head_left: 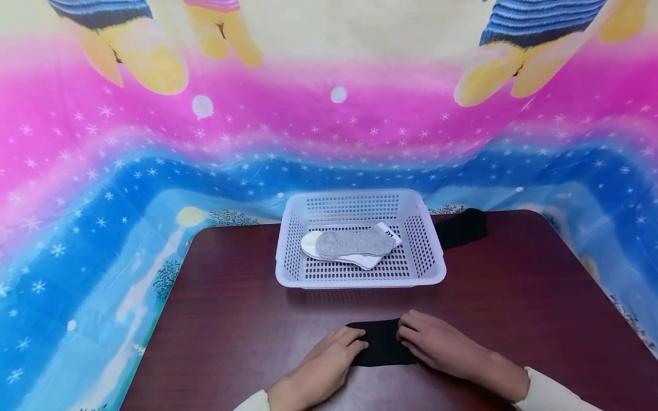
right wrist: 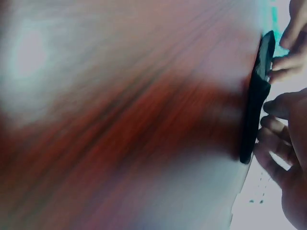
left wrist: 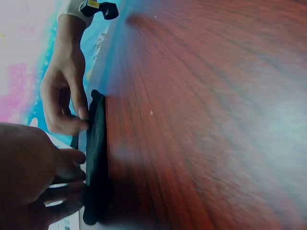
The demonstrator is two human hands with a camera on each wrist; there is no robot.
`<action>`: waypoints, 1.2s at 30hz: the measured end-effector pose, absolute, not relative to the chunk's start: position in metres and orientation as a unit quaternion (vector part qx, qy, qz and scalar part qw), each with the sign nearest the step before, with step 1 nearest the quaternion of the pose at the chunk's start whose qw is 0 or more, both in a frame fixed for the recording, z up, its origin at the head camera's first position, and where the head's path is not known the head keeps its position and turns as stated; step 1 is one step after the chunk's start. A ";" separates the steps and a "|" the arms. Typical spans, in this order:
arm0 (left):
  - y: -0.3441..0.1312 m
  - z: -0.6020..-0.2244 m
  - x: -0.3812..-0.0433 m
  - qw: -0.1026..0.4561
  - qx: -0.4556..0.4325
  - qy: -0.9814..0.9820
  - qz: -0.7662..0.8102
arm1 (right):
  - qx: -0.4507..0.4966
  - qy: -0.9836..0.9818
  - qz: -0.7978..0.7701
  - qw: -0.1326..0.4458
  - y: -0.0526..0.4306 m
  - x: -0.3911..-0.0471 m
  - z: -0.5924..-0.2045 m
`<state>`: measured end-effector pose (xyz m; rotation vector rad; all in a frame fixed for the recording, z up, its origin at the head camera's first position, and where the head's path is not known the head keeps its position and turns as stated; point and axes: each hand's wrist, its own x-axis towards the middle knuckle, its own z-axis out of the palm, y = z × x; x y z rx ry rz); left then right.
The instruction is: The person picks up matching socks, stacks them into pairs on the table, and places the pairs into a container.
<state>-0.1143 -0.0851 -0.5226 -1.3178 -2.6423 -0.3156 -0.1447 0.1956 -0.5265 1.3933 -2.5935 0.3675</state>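
Observation:
A folded black sock (head_left: 381, 343) lies flat on the table in front of the person, seen edge-on in both wrist views. The left hand (head_left: 329, 359) rests its fingertips on the sock's left end, fingers loosely bent. At the opposite end, the right hand (head_left: 444, 345) touches the sock with its fingertips, its fingers lying over the right edge. Between the two hands the black fabric shows bare. Beyond them stands a white plastic basket (head_left: 360, 283) holding a grey sock (head_left: 354, 242) on top of a white sock (head_left: 367, 262).
Another black sock (head_left: 465, 225) lies at the back right, partly hidden behind the basket. The dark reddish-brown table (head_left: 231, 319) has rounded back corners. Behind it hangs a printed cloth (head_left: 308, 125) in pink and blue.

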 end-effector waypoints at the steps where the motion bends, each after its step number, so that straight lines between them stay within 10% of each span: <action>1: -0.083 -0.522 -0.116 0.088 -0.439 -0.886 -0.117 | 0.465 -0.873 0.118 0.090 0.193 -0.145 -0.526; 21: -0.087 -0.532 -0.116 0.079 -0.399 -0.903 -0.137 | 0.369 -0.922 0.114 0.022 0.204 -0.127 -0.535; 36: -0.097 -0.537 -0.107 0.153 -0.440 -0.883 -0.050 | 0.464 -0.874 0.074 0.123 0.207 -0.126 -0.531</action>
